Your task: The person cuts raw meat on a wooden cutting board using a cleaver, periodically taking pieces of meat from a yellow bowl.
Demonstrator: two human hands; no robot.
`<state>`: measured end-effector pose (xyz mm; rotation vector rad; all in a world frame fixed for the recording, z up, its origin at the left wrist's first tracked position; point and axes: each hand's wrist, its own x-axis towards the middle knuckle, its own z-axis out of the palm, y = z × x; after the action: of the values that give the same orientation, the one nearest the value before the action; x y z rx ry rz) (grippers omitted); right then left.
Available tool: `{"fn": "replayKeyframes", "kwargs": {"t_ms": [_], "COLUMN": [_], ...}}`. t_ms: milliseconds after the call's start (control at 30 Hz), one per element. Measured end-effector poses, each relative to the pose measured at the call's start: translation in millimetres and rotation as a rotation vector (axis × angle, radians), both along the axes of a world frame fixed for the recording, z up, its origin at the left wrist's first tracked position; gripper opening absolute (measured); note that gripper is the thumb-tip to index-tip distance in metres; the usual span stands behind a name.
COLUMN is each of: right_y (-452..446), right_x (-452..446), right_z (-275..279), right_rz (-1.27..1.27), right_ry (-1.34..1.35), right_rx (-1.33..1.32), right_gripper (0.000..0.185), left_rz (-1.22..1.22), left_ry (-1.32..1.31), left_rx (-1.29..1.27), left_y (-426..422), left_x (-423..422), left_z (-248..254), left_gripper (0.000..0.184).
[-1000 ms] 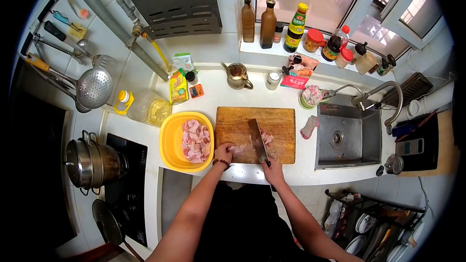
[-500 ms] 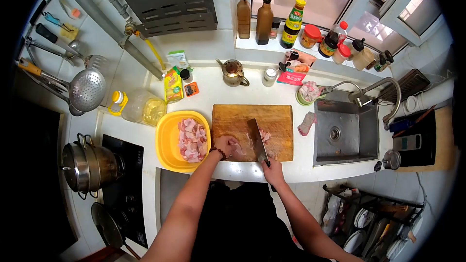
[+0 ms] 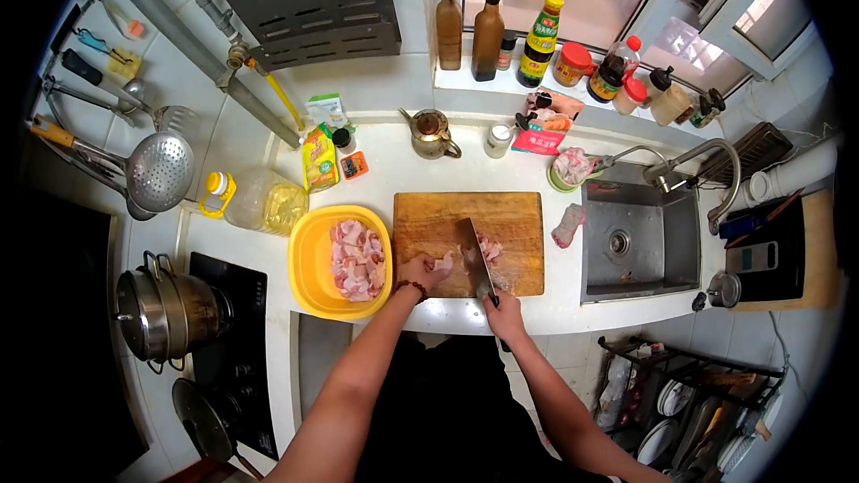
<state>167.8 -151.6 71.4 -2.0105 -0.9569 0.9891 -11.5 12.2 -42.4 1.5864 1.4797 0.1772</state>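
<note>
A wooden cutting board [image 3: 420, 215] lies on the counter in front of me. My right hand [image 3: 506, 315] is wrapped round the handle of a cleaver [image 3: 474, 255], whose broad blade slants over the board. To the left of the blade, my left hand [image 3: 422, 274] grips a pale pink piece of raw meat [image 3: 445, 262] at the board's lower part. More chopped raw meat [image 3: 489, 248] sits on the board just right of the blade. Close to my left wrist stands a yellow basin [image 3: 304, 282] holding several cut pieces of raw meat [image 3: 358, 259].
A large oil bottle [image 3: 268, 201] stands behind the basin. Along the back are a small metal teapot [image 3: 434, 134] and a white-filled jar [image 3: 498, 140]. On the right is a steel sink [image 3: 640, 282], with a wrinkled scrap [image 3: 567, 225] beside it. A steamer pot [image 3: 165, 304] occupies the left stove.
My left hand has shifted a little right, and the meat at its fingers shows more clearly, closer to the blade. The cleaver stays almost in place. The whole view shifts slightly.
</note>
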Motion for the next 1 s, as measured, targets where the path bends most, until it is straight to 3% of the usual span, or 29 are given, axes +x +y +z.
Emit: {"fn": "replayKeyframes", "kwargs": {"t_ms": [33, 100, 333, 400, 433, 500, 633, 700, 867, 1000], "right_y": [1, 2, -4, -4, -5, -6, -6, -6, -2, 1], "right_x": [0, 0, 3, 5, 6, 7, 7, 7, 9, 10], "right_z": [1, 4, -2, -3, -4, -3, 2, 1, 1, -2], "right_rz": [0.008, 0.015, -0.012, -0.021, -0.025, -0.029, -0.049, -0.059, -0.036, -0.026], "right_ry": [0.003, 0.003, -0.011, -0.018, -0.022, -0.025, -0.019, -0.017, -0.016, -0.018], "right_rx": [-0.021, -0.041, -0.033, -0.049, -0.052, -0.056, -0.048, -0.024, -0.039, -0.046], "right_gripper": [0.026, 0.025, 0.023, 0.022, 0.021, 0.021, 0.022, 0.022, 0.024, 0.022], "left_rz": [0.001, -0.223, -0.109, 0.149, 0.145, 0.254, 0.393, 0.516, 0.425, 0.422], "left_ry": [-0.001, 0.156, 0.107, -0.289, -0.289, -0.701, -0.761, -0.926, -0.986, -0.991], "left_rx": [0.000, 0.065, 0.153, -0.013, -0.014, -0.533, -0.705, -0.877, -0.832, -0.734], "left_y": [-1, -1, -12, -8, -7, -5, -5, -4, 0, 2], "left_x": [4, 11, 23, 20, 19, 15, 16, 14, 11, 11], "left_z": [14, 38, -2, -19, -17, -3, 40, 58, 29, 36], "left_gripper": [0.049, 0.045, 0.035, 0.022, 0.022, 0.013, 0.013, 0.012, 0.017, 0.015]}}
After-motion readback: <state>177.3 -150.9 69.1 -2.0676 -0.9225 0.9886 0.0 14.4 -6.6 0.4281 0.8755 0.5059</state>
